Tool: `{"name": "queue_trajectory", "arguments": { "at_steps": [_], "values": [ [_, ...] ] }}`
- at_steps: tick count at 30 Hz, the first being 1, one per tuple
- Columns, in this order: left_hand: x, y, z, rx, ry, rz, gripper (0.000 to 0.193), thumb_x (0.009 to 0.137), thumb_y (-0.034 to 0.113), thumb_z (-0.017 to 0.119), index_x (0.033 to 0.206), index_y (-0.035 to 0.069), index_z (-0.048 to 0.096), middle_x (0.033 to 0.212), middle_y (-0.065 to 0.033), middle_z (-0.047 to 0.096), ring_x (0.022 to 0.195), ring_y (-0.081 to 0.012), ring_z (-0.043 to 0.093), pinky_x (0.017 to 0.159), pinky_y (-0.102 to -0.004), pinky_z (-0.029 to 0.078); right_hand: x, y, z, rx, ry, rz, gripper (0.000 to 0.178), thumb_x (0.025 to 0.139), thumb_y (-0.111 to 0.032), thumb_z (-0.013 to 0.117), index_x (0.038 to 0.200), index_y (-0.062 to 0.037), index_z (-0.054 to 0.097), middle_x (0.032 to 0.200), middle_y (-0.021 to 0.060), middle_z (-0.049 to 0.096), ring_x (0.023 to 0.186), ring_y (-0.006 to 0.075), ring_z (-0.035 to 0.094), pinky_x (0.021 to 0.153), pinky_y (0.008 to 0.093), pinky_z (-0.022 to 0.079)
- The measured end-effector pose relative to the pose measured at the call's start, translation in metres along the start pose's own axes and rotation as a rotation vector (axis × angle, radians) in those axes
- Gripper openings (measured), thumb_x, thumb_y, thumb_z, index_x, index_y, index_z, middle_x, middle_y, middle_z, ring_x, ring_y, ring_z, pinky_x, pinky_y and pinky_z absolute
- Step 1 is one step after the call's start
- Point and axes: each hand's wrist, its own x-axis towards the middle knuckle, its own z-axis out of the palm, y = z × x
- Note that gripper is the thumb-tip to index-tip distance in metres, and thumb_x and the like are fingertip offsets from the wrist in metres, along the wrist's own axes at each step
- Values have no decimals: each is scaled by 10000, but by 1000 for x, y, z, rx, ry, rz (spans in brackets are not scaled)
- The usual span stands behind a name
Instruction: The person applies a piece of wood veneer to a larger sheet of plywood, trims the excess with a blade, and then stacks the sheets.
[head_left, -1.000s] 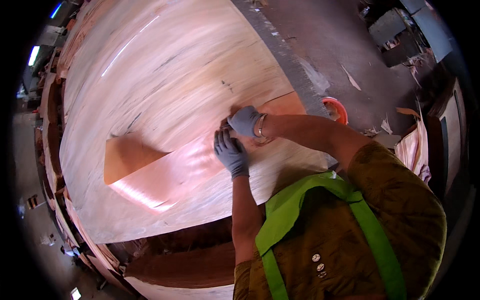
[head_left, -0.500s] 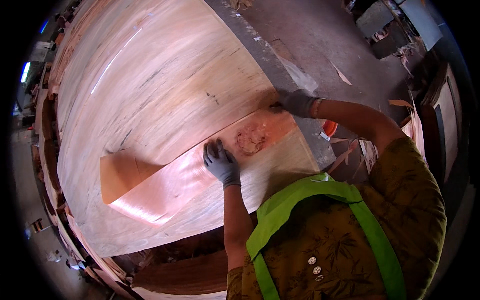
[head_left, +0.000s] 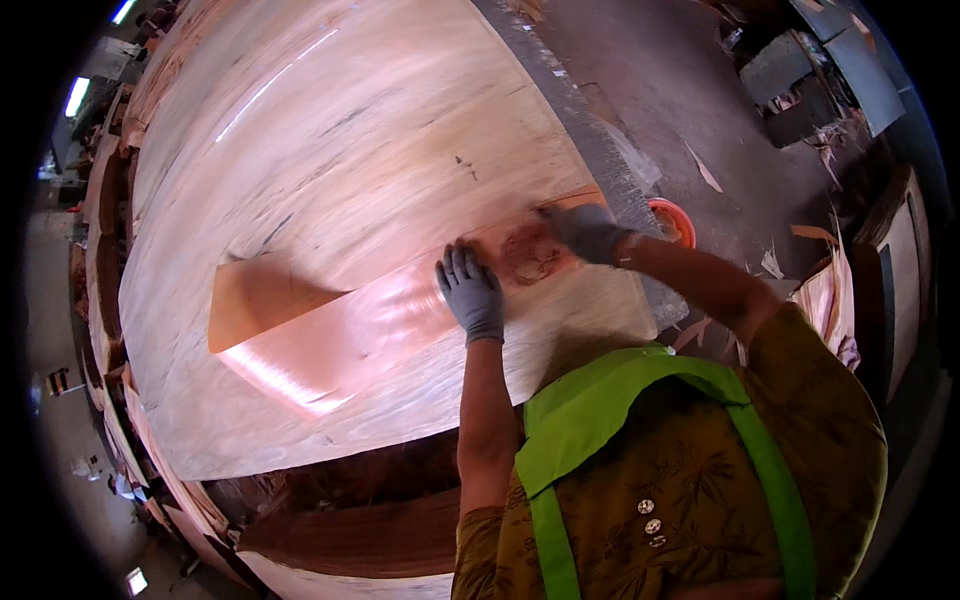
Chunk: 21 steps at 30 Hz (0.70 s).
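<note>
The thin pinkish veneer strip (head_left: pixel 365 335) is laid across the big pale wood sheet (head_left: pixel 380 170), its left end curled up. It's covered near the middle by the left hand (head_left: pixel 471 293), laid flat, nothing gripped. The right hand (head_left: pixel 588 234) is blurred near the right end, so whether anything's pinched can't be told. Probably super light, bendy, kinda slick and easily split, esp. around the rough reddish patch (head_left: pixel 528 256). Better held by the long edges, fingers spread, not by that curl.
</note>
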Motion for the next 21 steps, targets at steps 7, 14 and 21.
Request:
{"name": "queue_trajectory", "arguments": {
  "at_steps": [7, 14, 21],
  "values": [
    [1, 4, -6, -19, 19, -39, 551, 813, 171, 513, 1330, 19, 401, 1423, -150, 369, 1326, -317, 325, 1106, -464, 218, 64, -86, 40, -178, 14, -192, 343, 844, -225, 554, 1137, -47, 543, 832, 114, 675, 728, 305, 669, 579, 394, 520],
    [3, 7, 2, 24, 39, -20, 530, 820, 181, 512, 1316, 13, 426, 1420, -174, 368, 1327, -335, 319, 1097, -477, 228, 49, -48, 55, 635, 45, -24, 299, 878, -210, 489, 1103, -25, 557, 915, 143, 665, 771, 310, 663, 626, 415, 525],
    [17, 46, 14, -192, 7, -25, 540, 835, 222, 521, 1329, 29, 418, 1443, -172, 336, 1338, -373, 281, 1100, -491, 206, 45, -37, 49, -184, 153, -239, 171, 844, -175, 500, 845, -44, 610, 794, 163, 650, 655, 291, 650, 505, 428, 487]
  ]
}}
